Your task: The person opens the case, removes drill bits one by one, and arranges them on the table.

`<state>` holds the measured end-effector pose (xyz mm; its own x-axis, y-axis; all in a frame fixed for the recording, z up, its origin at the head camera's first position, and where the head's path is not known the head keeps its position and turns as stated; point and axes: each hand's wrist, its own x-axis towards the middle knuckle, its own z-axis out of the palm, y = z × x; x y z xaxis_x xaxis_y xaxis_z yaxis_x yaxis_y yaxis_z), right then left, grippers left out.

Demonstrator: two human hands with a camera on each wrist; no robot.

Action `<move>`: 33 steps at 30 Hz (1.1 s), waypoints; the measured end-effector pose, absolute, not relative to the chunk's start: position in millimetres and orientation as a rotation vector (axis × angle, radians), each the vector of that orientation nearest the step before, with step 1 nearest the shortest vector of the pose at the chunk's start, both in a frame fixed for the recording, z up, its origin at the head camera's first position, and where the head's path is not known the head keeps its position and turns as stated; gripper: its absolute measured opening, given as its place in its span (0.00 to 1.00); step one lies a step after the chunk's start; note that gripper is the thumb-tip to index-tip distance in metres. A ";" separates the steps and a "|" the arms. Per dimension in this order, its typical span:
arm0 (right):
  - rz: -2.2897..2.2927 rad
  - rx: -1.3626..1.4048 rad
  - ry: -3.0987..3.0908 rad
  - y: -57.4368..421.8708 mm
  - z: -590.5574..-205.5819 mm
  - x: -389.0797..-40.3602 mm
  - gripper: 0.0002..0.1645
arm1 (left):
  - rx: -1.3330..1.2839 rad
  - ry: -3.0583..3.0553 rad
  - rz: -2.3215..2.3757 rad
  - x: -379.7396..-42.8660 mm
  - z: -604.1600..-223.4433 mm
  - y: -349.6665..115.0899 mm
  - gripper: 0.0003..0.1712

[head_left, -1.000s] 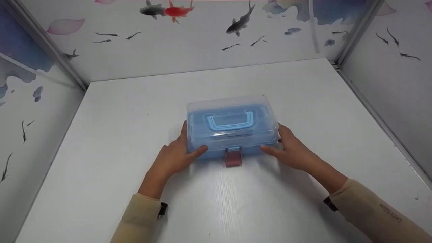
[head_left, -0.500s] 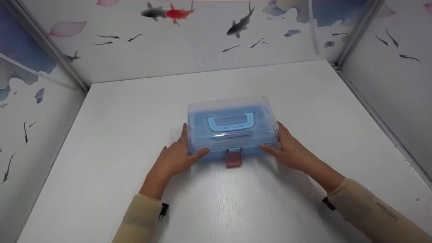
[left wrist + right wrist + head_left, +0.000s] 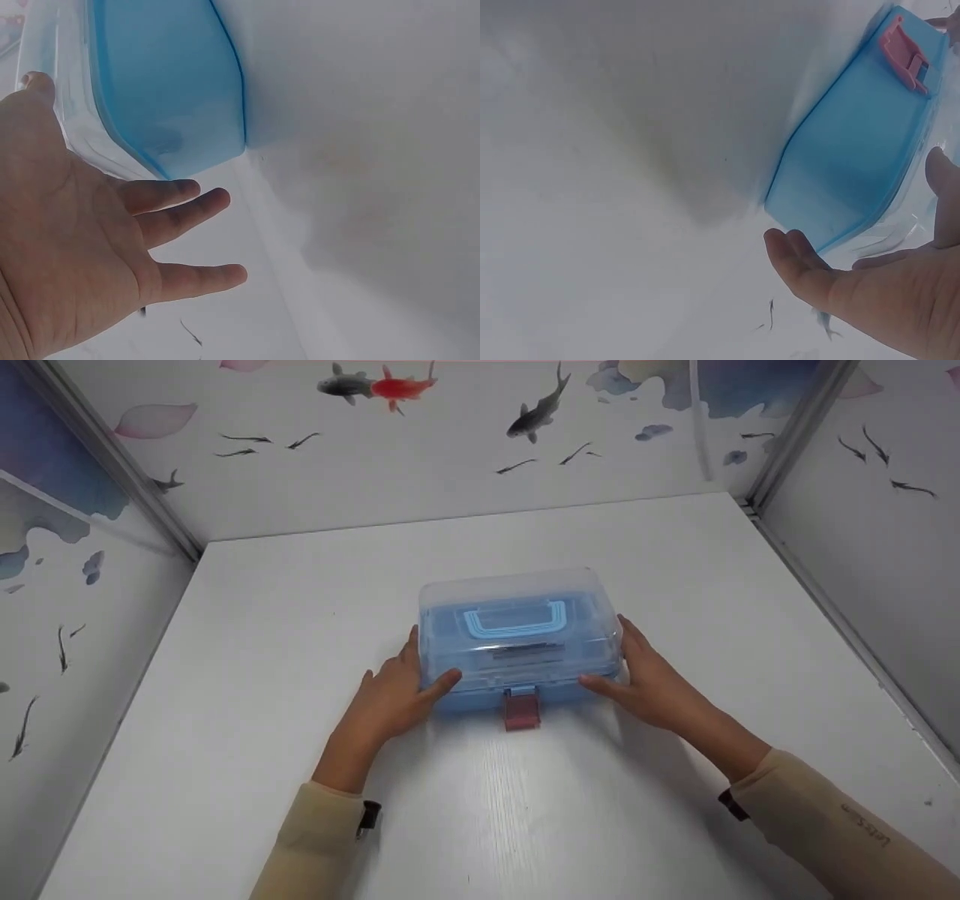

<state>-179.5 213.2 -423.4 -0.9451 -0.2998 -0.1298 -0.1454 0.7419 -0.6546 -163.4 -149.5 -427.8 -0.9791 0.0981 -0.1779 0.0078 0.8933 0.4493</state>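
Now, mid-frame, the blue box [image 3: 520,661] is touched from both sides by left hand [image 3: 396,696] and right hand [image 3: 658,690], apart, straight-fingered. Below centre, its red latch [image 3: 522,712] is swung outward.

Left hand [image 3: 397,694], right hand [image 3: 664,690], blue box [image 3: 521,667] between

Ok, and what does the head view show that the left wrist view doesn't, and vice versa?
Head only: the light-blue plastic handle, pinkish-red plastic latch and person's right grip.
Left wrist only: the palm side of the left grip and the end wall of the clear-lidded blue plastic box.
Both: that box, the left grip and the white tabletop.
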 end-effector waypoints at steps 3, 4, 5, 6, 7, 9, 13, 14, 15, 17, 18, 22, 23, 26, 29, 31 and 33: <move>-1.003 -0.359 2.729 211.9 -420.9 -181.2 0.66 | 0.088 2.873 0.675 -164.5 -424.0 -149.7 0.66; -1.004 -0.361 2.735 211.9 -420.1 -181.7 0.66 | 0.091 2.873 0.678 -164.8 -422.7 -149.6 0.65; -0.995 -0.360 2.744 211.8 -419.1 -181.9 0.65 | 0.095 2.873 0.684 -164.9 -421.5 -149.6 0.65; -0.983 -0.353 2.754 211.9 -418.0 -181.9 0.65 | 0.099 2.871 0.694 -165.0 -420.4 -149.6 0.65; -0.970 -0.348 2.767 211.8 -417.0 -181.9 0.65 | 0.103 2.869 0.703 -165.1 -419.4 -149.7 0.64; -0.935 -0.328 2.796 211.7 -415.1 -181.9 0.65 | 0.110 2.863 0.728 -165.1 -418.1 -150.1 0.64; -0.875 -0.302 2.837 210.9 -412.0 -182.1 0.65 | 0.121 2.854 0.775 -165.0 -417.8 -151.8 0.65; -0.868 -0.299 2.843 210.7 -411.5 -182.4 0.65 | 0.120 2.850 0.786 -165.0 -418.0 -152.2 0.66; -0.863 -0.296 2.848 210.6 -411.0 -182.6 0.65 | 0.116 2.844 0.795 -164.8 -418.2 -152.8 0.66; -0.860 -0.296 2.854 210.4 -410.3 -183.3 0.65 | 0.104 2.829 0.813 -164.6 -419.1 -153.9 0.68; -0.861 -0.294 2.855 210.3 -409.8 -183.6 0.64 | 0.096 2.820 0.820 -164.6 -419.7 -154.4 0.68; -0.864 -0.295 2.851 210.3 -406.4 -185.4 0.64 | 0.077 2.794 0.832 -165.0 -422.2 -156.5 0.69; -0.864 -0.295 2.847 210.5 -405.3 -185.8 0.64 | 0.077 2.790 0.836 -165.3 -423.1 -156.7 0.69; -0.865 -0.298 2.832 211.3 -401.8 -186.9 0.64 | 0.067 2.777 0.850 -165.8 -424.9 -156.9 0.68; -0.867 -0.290 2.817 211.7 -399.1 -187.9 0.64 | 0.058 2.763 0.864 -165.9 -424.4 -156.6 0.69; -0.860 -0.288 2.817 211.7 -397.7 -188.6 0.64 | 0.056 2.756 0.868 -165.7 -423.5 -156.3 0.69; -0.847 -0.284 2.821 211.4 -396.0 -189.5 0.64 | 0.068 2.761 0.877 -165.9 -423.3 -156.2 0.68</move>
<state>-189.5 211.4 -396.0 -0.9652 -0.2334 -0.1182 -0.1297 0.8192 -0.5586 -165.9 -156.2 -423.3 -0.9692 0.1173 -0.2164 -0.0291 0.8183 0.5740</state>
